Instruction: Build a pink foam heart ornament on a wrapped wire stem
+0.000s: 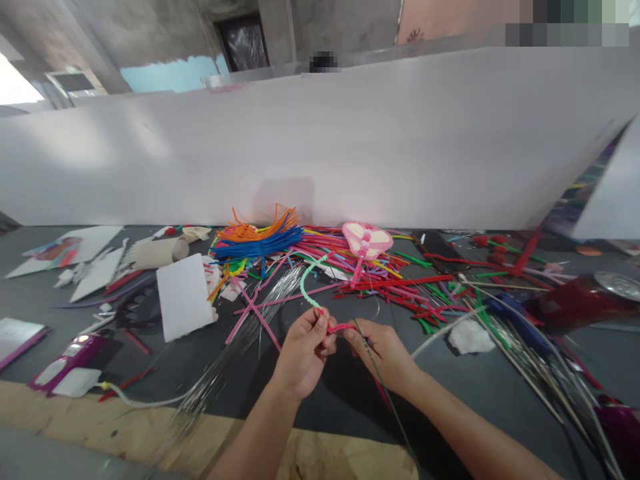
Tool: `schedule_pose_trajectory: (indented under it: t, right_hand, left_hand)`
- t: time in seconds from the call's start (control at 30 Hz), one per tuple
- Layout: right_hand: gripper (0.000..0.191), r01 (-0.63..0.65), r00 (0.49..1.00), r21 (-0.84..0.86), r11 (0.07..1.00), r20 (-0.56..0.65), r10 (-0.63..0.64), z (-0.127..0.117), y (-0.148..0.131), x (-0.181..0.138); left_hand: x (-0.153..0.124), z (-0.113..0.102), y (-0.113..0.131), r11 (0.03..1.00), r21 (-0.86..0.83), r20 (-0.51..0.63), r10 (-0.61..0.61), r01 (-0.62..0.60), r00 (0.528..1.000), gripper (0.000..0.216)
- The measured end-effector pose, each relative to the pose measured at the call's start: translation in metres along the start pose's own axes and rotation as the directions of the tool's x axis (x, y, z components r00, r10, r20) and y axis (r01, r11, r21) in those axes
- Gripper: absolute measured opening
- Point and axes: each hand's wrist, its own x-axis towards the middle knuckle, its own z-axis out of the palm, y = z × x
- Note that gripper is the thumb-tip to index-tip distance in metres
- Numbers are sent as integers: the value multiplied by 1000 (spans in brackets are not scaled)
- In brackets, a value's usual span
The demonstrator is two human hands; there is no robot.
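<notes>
My left hand (303, 351) pinches a pipe cleaner where its pale green length (306, 280) arcs up and away and its pink end (341, 327) runs toward my right hand. My right hand (384, 351) is closed on that pink end together with a thin green wire (385, 393) that slants down toward me. Both hands hover just above the dark grey table (250, 373), close together.
A heap of coloured pipe cleaners (260, 240) lies behind the hands, with a pink butterfly-shaped piece (367, 240) beside it. A bundle of thin silver wires (235, 353), a white card (184, 297), a cardboard tube (160, 252), a red glue gun (580, 300) and a white partition (320, 147) surround them.
</notes>
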Motion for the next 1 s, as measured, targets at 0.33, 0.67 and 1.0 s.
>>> schedule_pose_trajectory:
  t: [0.33, 0.67, 1.0]
  right_hand:
    - [34, -110, 967, -121, 987, 216, 135, 21, -22, -17]
    - [34, -205, 933, 67, 976, 314, 175, 20, -37, -23]
    - [28, -41, 967, -308, 951, 228, 115, -32, -45, -17]
  left_hand:
    - [3, 1, -13, 948, 247, -174, 246, -199, 953, 25]
    - [0, -5, -14, 537, 788, -43, 535, -301, 844, 16]
    - [6, -14, -6, 700, 599, 123, 400, -389, 908, 16]
